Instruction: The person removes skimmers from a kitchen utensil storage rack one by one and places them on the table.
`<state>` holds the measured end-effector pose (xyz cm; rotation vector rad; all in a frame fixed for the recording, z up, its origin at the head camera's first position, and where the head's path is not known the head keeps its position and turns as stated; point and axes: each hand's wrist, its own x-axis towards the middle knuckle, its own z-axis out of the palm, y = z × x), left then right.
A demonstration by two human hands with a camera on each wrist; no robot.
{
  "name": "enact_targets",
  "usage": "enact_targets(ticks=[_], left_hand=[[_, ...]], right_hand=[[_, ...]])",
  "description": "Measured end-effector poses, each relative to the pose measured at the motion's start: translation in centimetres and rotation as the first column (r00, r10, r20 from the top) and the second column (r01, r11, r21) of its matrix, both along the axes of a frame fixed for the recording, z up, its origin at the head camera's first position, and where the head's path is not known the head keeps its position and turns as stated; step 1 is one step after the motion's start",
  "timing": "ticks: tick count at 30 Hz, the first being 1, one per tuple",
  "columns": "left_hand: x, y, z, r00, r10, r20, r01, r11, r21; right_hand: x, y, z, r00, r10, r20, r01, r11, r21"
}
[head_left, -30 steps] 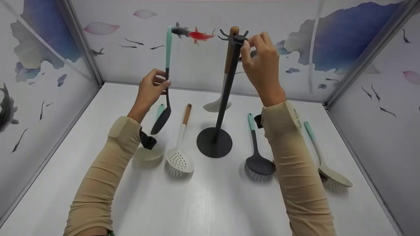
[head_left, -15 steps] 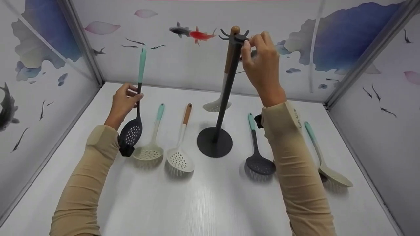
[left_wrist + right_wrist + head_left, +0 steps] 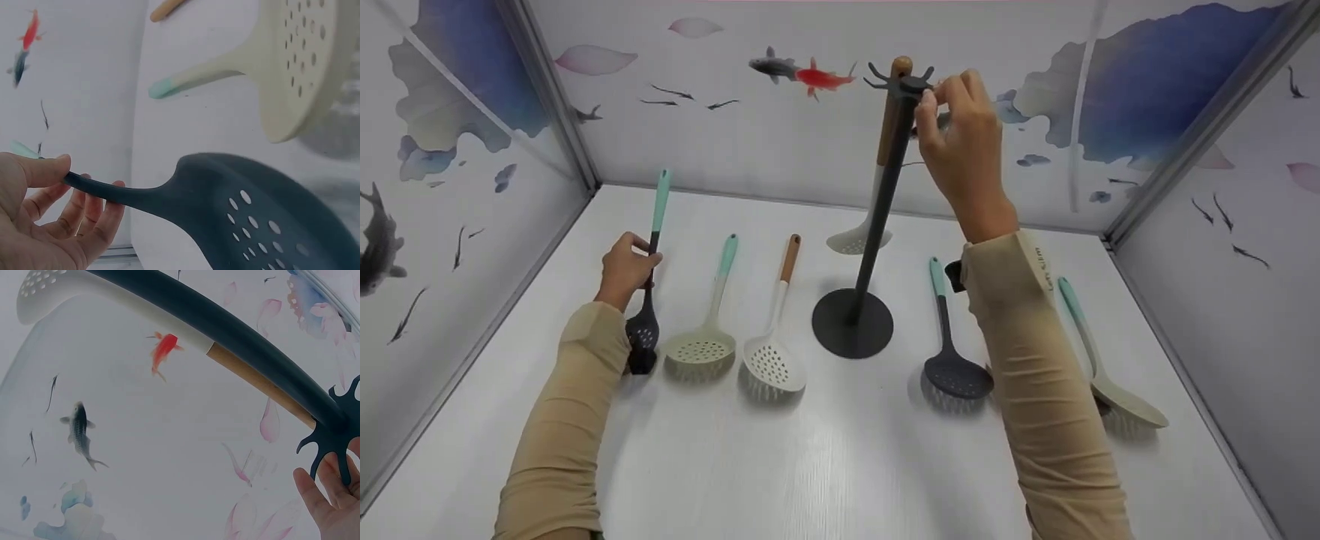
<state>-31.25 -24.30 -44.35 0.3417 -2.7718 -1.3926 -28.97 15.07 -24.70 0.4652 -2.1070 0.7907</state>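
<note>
Between thumb and fingers, my left hand (image 3: 624, 270) grips the dark neck of a skimmer (image 3: 661, 202) with a mint handle, at the table's left side. In the left wrist view the perforated head of this skimmer (image 3: 208, 197) points away from the fingers. My right hand (image 3: 966, 146) pinches the hooked top of a black utensil stand (image 3: 879, 217). Its curved hooks (image 3: 337, 439) show beside the fingertips in the right wrist view. From the stand's far side hangs a white slotted ladle (image 3: 858, 239) with a wooden handle, partly hidden by the pole.
Left of the stand lie a cream skimmer (image 3: 701, 348) with a mint handle and a white skimmer (image 3: 774, 364) with a wooden handle. To the right lie a black skimmer (image 3: 958, 375) and a cream ladle (image 3: 1125, 401), partly behind my right sleeve. Printed walls enclose the table.
My left hand has carried the dark skimmer left and down from beside the stand to the table's left side. My right hand has stayed at the stand's top.
</note>
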Motion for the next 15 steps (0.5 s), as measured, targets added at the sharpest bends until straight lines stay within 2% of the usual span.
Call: enact_targets(ticks=[4,8,12,15], left_hand=[[-0.3,-0.2,-1.0,0.998,0.048,0.036,-0.047,0.999,-0.015],[-0.5,0.0,-1.7,0.997,0.07,0.045,-0.07,0.997,-0.015],[-0.6,0.3,-2.2,0.997,0.064,0.043,-0.062,0.997,-0.035],[-0.6,0.7,-2.4,0.997,0.047,0.068,-0.044,0.998,-0.042]], right_hand=[[0.0,0.1,0.0,1.0,-0.003,0.004,0.003,1.0,0.002],[0.0,0.2,0.0,1.0,-0.005,0.006,0.005,1.0,0.004],[0.1,0.2,0.1,1.0,-0.005,0.002,0.005,1.0,0.006],[0.0,0.2,0.1,1.0,-0.005,-0.007,0.005,1.0,0.007]])
